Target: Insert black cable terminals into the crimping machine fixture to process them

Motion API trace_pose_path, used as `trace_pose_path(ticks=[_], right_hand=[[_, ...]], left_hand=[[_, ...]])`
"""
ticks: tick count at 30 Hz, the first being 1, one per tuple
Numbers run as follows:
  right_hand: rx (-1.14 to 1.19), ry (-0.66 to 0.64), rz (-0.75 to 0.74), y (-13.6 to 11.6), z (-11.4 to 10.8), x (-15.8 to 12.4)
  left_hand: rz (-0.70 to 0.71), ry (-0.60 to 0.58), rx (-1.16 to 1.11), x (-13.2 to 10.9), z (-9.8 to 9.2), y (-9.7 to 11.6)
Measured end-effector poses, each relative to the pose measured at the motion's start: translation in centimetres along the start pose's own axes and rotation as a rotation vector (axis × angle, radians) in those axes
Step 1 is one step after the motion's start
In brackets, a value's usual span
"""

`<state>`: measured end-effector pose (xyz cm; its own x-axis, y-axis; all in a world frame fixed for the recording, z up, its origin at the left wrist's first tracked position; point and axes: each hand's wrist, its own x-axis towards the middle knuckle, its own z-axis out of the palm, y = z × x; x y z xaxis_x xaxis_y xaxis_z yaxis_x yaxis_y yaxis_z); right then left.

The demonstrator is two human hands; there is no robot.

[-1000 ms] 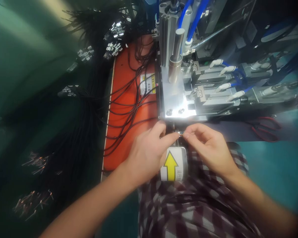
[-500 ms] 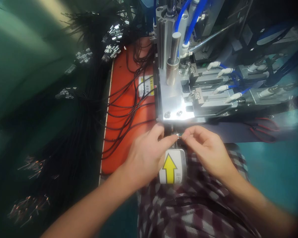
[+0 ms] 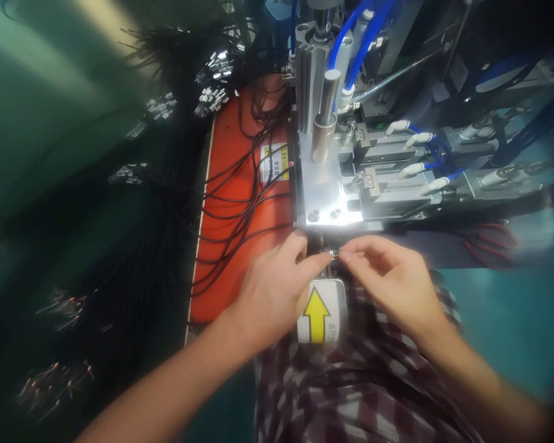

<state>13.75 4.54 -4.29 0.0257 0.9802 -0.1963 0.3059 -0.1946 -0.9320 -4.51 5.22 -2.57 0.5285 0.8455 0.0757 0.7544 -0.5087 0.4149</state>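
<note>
Between my two hands, just below the front edge of the machine's metal plate (image 3: 323, 191), is a small shiny cable end (image 3: 334, 254) with fine coloured bits; its exact shape is too small to make out. My right hand (image 3: 392, 274) pinches it between thumb and fingertips from the right. From the left, my left hand (image 3: 277, 286) has its fingers curled and a fingertip pressed to the same cable end. The left palm is hidden. A white plate with a yellow arrow (image 3: 317, 314) lies right below the fingers.
Black cables (image 3: 240, 203) cross an orange board (image 3: 231, 283) on the left. Beyond its edge hang bundles with metal connectors (image 3: 212, 101) and bare copper ends (image 3: 58, 387). Pneumatic cylinders (image 3: 397, 178) with blue hoses (image 3: 357, 49) and a vertical metal post (image 3: 325, 123) stand ahead. Red wires (image 3: 489, 243) lie right.
The view has shifted slightly, so the machine sits a little lower and farther right. Both hands keep nearly the same pose at the cable end.
</note>
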Motion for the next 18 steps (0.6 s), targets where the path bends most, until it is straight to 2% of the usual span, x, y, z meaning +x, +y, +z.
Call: trace_pose_path(ticks=[11,18], right_hand=[[0.014,-0.085,-0.009,0.39,0.27,0.24],[-0.029,-0.076,-0.038,0.74,0.04,0.24]], left_hand=[[0.009,-0.004,0.002,0.02,0.2,-0.18],[0.016,0.001,0.013,-0.01,0.2,-0.21]])
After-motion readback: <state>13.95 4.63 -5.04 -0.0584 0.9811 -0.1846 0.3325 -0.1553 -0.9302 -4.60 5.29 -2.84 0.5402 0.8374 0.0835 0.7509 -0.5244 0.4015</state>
